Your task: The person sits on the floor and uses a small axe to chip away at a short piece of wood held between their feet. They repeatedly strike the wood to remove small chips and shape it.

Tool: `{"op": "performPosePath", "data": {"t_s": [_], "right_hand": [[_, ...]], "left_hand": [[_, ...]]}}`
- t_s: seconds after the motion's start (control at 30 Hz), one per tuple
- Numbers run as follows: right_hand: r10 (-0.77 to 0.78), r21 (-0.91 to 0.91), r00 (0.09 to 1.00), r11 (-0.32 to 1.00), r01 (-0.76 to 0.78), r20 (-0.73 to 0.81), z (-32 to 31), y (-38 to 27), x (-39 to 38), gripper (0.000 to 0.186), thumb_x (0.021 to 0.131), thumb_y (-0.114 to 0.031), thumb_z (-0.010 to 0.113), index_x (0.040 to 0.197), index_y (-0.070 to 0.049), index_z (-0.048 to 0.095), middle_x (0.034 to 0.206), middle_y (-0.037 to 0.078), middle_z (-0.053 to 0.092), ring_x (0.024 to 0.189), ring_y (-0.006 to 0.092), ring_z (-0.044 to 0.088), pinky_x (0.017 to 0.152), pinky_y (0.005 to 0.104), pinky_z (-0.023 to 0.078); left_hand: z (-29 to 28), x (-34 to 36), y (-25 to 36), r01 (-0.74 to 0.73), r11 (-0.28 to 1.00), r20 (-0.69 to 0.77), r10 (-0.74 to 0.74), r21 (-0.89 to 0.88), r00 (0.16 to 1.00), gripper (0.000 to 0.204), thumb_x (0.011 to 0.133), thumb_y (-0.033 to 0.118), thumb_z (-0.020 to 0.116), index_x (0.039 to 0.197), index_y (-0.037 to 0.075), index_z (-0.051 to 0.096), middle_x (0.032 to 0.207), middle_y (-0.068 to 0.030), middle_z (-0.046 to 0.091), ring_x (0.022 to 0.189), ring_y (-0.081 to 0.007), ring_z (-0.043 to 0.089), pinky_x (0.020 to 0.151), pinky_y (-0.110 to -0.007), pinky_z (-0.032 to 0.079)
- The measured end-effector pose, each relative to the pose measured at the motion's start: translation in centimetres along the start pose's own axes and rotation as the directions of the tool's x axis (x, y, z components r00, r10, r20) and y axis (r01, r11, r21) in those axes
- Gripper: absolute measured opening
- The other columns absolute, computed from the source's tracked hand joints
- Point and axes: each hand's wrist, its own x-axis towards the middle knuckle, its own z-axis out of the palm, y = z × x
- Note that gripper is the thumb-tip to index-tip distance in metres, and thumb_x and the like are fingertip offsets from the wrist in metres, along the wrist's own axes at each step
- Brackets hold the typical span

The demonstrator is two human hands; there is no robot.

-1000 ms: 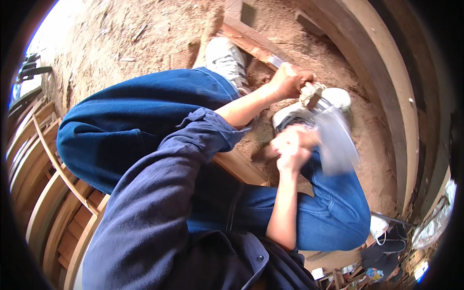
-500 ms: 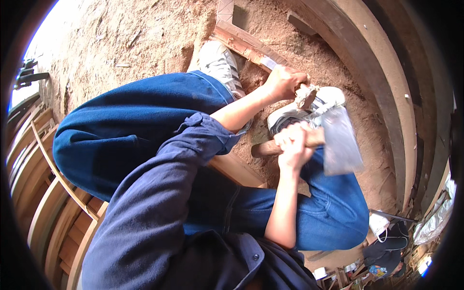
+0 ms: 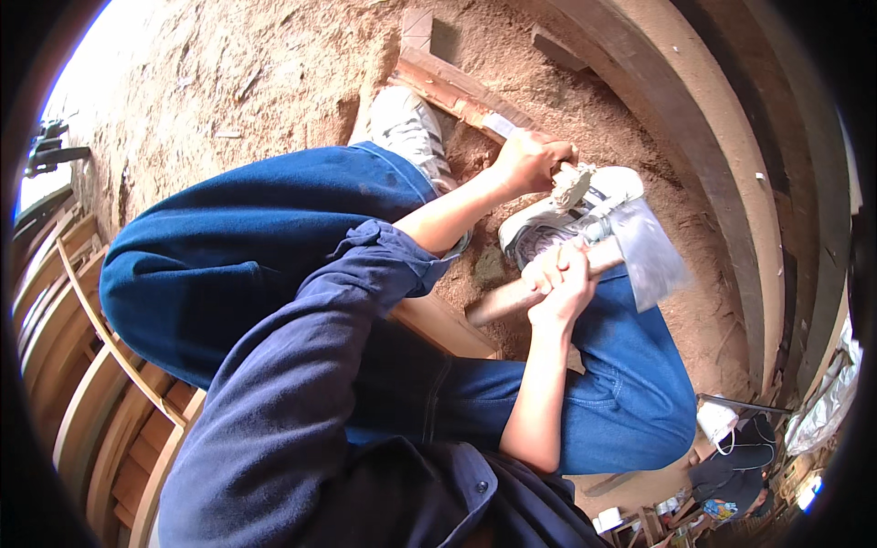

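Observation:
My left hand (image 3: 533, 163) is closed around the handle of a chisel, whose frayed, splintered wooden end (image 3: 573, 185) sticks out past the fingers. A pale flat strip that looks like its blade (image 3: 498, 124) lies against a wooden beam (image 3: 452, 87) on the ground. My right hand (image 3: 561, 281) grips the wooden handle of a hatchet (image 3: 502, 302). Its broad metal head (image 3: 650, 256), blurred by motion, is just below and right of the chisel's end, apart from it. Both hands are over my right shoe (image 3: 619, 185).
My left shoe (image 3: 402, 128) stands beside the beam on the dusty ground. Long curved-looking planks (image 3: 676, 100) line the right side, with a small wood block (image 3: 557, 47) near them. Stacked timber (image 3: 87, 420) is at the left; another piece (image 3: 445, 324) lies beneath my legs. Clutter fills the lower right.
The hatchet has tilted in my right hand: its head is slightly higher and its handle's free end lower. My left hand keeps hold of the chisel. The whole view has shifted slightly.

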Motion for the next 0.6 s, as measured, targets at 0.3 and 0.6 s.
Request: {"op": "performPosePath", "data": {"t_s": [0.3, 0.6], "right_hand": [[0.302, 0.07, 0.945, 0.947, -0.313, 0.128, -0.3, 0.9, 0.6, 0.025, 0.09, -0.021, 0.046, 0.068, -0.015, 0.036, 0.05, -0.004, 0.027, 0.037, 0.0077, 0.026, 0.037, 0.0254, 0.029], [0.221, 0.021, 0.973, 0.975, -0.223, 0.061, 0.2, -1.2, 1.0, 0.026, 0.088, -0.019, 0.045, 0.066, -0.017, 0.031, 0.049, -0.006, 0.024, 0.037, 0.0066, 0.023, 0.038, 0.0242, 0.027]], "left_hand": [[0.8, -0.3, -0.5, 0.074, 0.996, 0.066, -0.078, 0.056, 0.995, 0.024, 0.06, 0.011, 0.068, 0.084, 0.012, 0.063, 0.067, -0.0071, 0.061, 0.069, -0.0271, 0.063, 0.062, -0.04, 0.051], [-1.3, 0.2, 1.9, -0.115, 0.99, -0.08, 0.109, -0.08, 0.991, 0.018, 0.064, 0.008, 0.069, 0.079, 0.006, 0.06, 0.067, -0.0077, 0.059, 0.066, -0.0275, 0.062, 0.059, -0.039, 0.05]]}}
